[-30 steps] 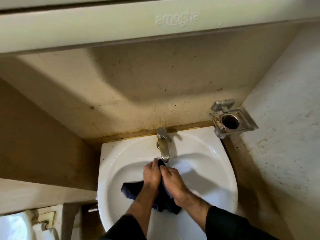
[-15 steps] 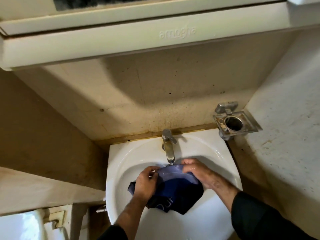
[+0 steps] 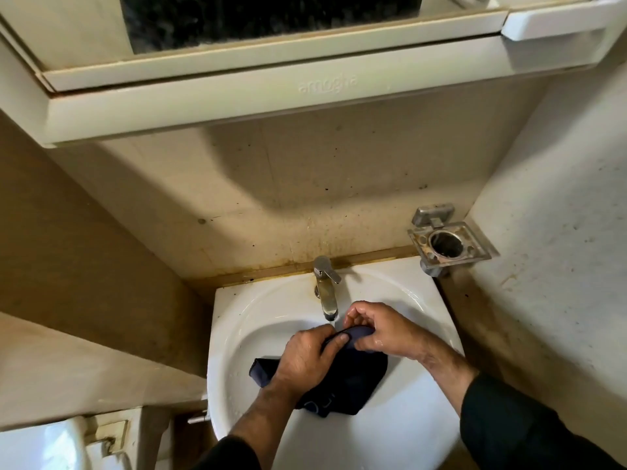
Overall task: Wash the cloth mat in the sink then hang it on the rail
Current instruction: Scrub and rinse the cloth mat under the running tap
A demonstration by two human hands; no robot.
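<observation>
A dark blue cloth mat (image 3: 353,381) hangs bunched inside the white sink (image 3: 244,320), just below the metal tap (image 3: 326,293). My left hand (image 3: 305,357) grips the mat's upper edge from the left. My right hand (image 3: 376,330) pinches the same edge from the right, close to the spout. Both hands nearly touch, with the cloth's fold between them. The rest of the mat droops toward the basin's front. Water at the spout is hard to make out. No rail is in view.
A metal holder (image 3: 448,245) with a round hole is fixed to the wall at the sink's right. A cream cabinet shelf (image 3: 271,96) with a mirror overhangs above. A ledge (image 3: 84,368) and a white fixture (image 3: 40,446) lie at the left.
My hands spread the mat open under the tap half a second ago; now they have come together, bunching its top edge. The view has tilted upward, showing more of the cabinet.
</observation>
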